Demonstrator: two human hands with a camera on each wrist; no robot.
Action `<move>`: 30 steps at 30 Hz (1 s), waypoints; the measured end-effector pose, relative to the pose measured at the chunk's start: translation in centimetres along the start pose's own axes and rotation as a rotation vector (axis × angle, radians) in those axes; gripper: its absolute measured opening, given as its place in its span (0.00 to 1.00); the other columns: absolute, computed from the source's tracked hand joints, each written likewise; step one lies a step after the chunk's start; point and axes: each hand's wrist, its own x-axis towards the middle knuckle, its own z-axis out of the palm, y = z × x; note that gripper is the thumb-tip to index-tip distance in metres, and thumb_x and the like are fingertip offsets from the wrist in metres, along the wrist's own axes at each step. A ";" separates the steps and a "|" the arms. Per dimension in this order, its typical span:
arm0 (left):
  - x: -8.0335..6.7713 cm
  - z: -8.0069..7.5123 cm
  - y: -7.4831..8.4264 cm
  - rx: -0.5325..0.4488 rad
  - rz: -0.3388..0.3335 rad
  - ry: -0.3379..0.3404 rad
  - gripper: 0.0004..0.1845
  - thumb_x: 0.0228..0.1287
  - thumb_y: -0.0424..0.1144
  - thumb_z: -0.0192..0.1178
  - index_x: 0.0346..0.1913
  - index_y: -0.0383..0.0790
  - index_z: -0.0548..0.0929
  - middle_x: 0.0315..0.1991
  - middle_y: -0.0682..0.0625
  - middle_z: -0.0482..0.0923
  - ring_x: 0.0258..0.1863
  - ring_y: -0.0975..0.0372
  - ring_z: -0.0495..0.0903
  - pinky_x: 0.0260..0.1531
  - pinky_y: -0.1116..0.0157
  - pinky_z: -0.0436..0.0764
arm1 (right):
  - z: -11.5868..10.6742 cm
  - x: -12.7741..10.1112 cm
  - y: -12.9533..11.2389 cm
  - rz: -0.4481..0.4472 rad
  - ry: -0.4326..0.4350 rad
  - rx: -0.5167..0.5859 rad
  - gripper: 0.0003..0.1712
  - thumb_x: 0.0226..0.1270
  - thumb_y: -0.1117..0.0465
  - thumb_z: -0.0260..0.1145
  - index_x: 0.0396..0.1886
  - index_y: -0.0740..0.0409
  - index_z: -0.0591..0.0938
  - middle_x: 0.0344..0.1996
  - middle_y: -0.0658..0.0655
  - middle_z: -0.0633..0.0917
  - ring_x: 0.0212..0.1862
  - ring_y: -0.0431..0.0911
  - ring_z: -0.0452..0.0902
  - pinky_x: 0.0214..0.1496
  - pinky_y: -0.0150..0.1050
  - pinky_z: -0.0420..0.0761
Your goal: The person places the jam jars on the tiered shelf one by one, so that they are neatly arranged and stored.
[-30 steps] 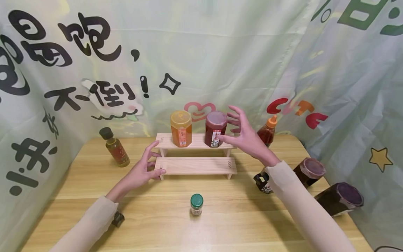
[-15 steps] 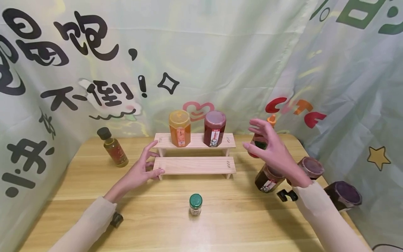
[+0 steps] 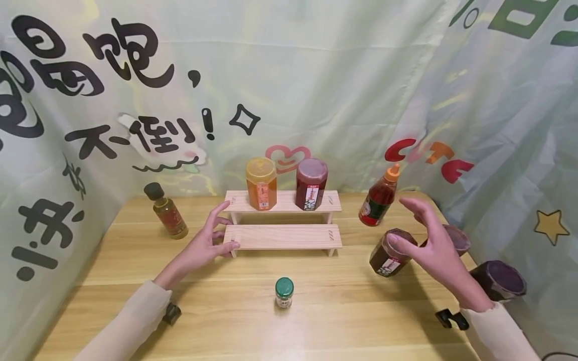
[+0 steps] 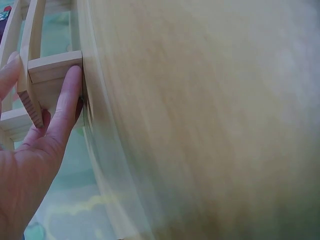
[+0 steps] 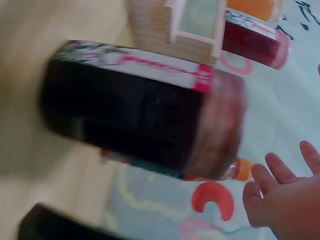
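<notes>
From the head, the left hand (image 3: 205, 245) rests with straight fingers on the left end of the wooden rack (image 3: 283, 236); the right hand (image 3: 435, 245) hovers spread over a dark jar (image 3: 389, 252) standing right of the rack. The left wrist shows fingers (image 4: 65, 107) pressing the rack's end (image 4: 50, 67). The right wrist shows the jar (image 5: 145, 110) near open fingers (image 5: 275, 170), not touching.

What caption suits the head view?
Left hand steadies a wooden step shelf; right hand reaches over a dark jar.
</notes>
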 end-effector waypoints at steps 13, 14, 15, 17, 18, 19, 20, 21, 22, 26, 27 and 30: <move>0.0 0.2 0.0 0.007 0.000 0.005 0.61 0.70 0.25 0.74 0.87 0.74 0.47 0.71 0.32 0.62 0.54 0.40 0.84 0.38 0.48 0.93 | 1.6 -3.8 5.7 0.042 -0.106 0.102 0.74 0.54 0.75 0.85 0.89 0.53 0.46 0.77 0.74 0.64 0.70 0.29 0.64 0.63 0.16 0.66; 0.0 0.2 0.0 0.008 0.000 0.006 0.61 0.70 0.25 0.74 0.87 0.74 0.47 0.71 0.32 0.62 0.53 0.40 0.84 0.38 0.48 0.93 | 1.6 -3.9 6.1 0.037 -0.118 0.098 0.74 0.54 0.75 0.85 0.89 0.52 0.46 0.75 0.73 0.66 0.68 0.26 0.66 0.63 0.16 0.67; 0.0 0.2 0.1 0.008 -0.001 0.006 0.61 0.70 0.25 0.74 0.87 0.74 0.47 0.71 0.32 0.62 0.53 0.41 0.84 0.38 0.48 0.93 | 1.7 -4.1 6.4 0.035 -0.129 0.096 0.73 0.55 0.75 0.85 0.89 0.53 0.46 0.73 0.72 0.68 0.66 0.25 0.66 0.62 0.16 0.67; 0.0 0.2 0.1 0.006 -0.002 0.005 0.61 0.70 0.25 0.73 0.87 0.75 0.47 0.71 0.32 0.62 0.53 0.41 0.84 0.38 0.48 0.93 | 1.8 -4.3 6.9 0.024 -0.145 0.101 0.73 0.55 0.75 0.85 0.89 0.54 0.46 0.69 0.70 0.70 0.64 0.25 0.69 0.61 0.17 0.69; 0.0 0.2 0.1 0.003 -0.003 0.005 0.61 0.70 0.25 0.73 0.87 0.75 0.47 0.71 0.32 0.62 0.54 0.41 0.84 0.38 0.48 0.93 | 1.9 -4.4 7.1 0.019 -0.150 0.106 0.72 0.56 0.76 0.85 0.89 0.55 0.47 0.68 0.68 0.71 0.63 0.25 0.71 0.61 0.17 0.70; 0.0 0.2 0.1 0.004 -0.003 0.004 0.61 0.70 0.25 0.73 0.87 0.75 0.47 0.71 0.32 0.63 0.54 0.40 0.84 0.38 0.48 0.93 | 2.0 -4.5 7.3 0.015 -0.152 0.112 0.72 0.56 0.76 0.84 0.89 0.55 0.47 0.68 0.66 0.71 0.63 0.26 0.72 0.61 0.17 0.72; 0.0 0.2 0.1 0.003 -0.004 0.003 0.61 0.70 0.25 0.73 0.87 0.75 0.47 0.71 0.32 0.63 0.54 0.40 0.84 0.38 0.48 0.93 | 2.1 -4.6 7.4 0.012 -0.153 0.120 0.71 0.56 0.77 0.84 0.89 0.55 0.47 0.67 0.64 0.71 0.63 0.26 0.73 0.60 0.18 0.73; 0.0 0.2 0.1 0.002 -0.004 0.003 0.61 0.70 0.26 0.73 0.87 0.75 0.47 0.70 0.32 0.63 0.54 0.40 0.84 0.38 0.48 0.93 | 2.1 -4.7 7.6 0.009 -0.152 0.130 0.71 0.56 0.78 0.84 0.89 0.55 0.48 0.67 0.62 0.71 0.62 0.27 0.74 0.59 0.19 0.74; 0.0 0.2 0.2 0.001 -0.004 0.004 0.61 0.70 0.25 0.73 0.87 0.75 0.47 0.70 0.32 0.63 0.55 0.40 0.84 0.38 0.48 0.93 | 2.2 -4.7 7.7 0.006 -0.149 0.137 0.71 0.56 0.78 0.83 0.89 0.55 0.48 0.67 0.59 0.71 0.62 0.27 0.74 0.59 0.19 0.76; 0.0 0.1 0.2 -0.005 0.000 0.005 0.61 0.70 0.25 0.73 0.88 0.74 0.47 0.70 0.32 0.63 0.55 0.40 0.84 0.39 0.48 0.93 | 2.5 -4.6 8.1 -0.010 -0.130 0.145 0.70 0.56 0.81 0.82 0.89 0.55 0.49 0.66 0.52 0.72 0.61 0.28 0.77 0.57 0.22 0.79; 0.0 0.1 0.1 -0.007 0.000 0.003 0.61 0.70 0.25 0.73 0.88 0.73 0.46 0.70 0.32 0.62 0.55 0.40 0.84 0.39 0.48 0.93 | 2.5 -4.6 8.2 -0.015 -0.125 0.141 0.69 0.56 0.81 0.82 0.88 0.56 0.49 0.66 0.51 0.72 0.61 0.28 0.77 0.56 0.22 0.80; 0.0 0.1 0.1 -0.014 0.000 -0.001 0.61 0.70 0.25 0.73 0.88 0.73 0.47 0.70 0.32 0.62 0.55 0.40 0.83 0.39 0.48 0.93 | 2.6 -4.5 8.3 -0.029 -0.113 0.120 0.69 0.55 0.82 0.81 0.88 0.58 0.50 0.66 0.54 0.72 0.61 0.27 0.76 0.56 0.21 0.80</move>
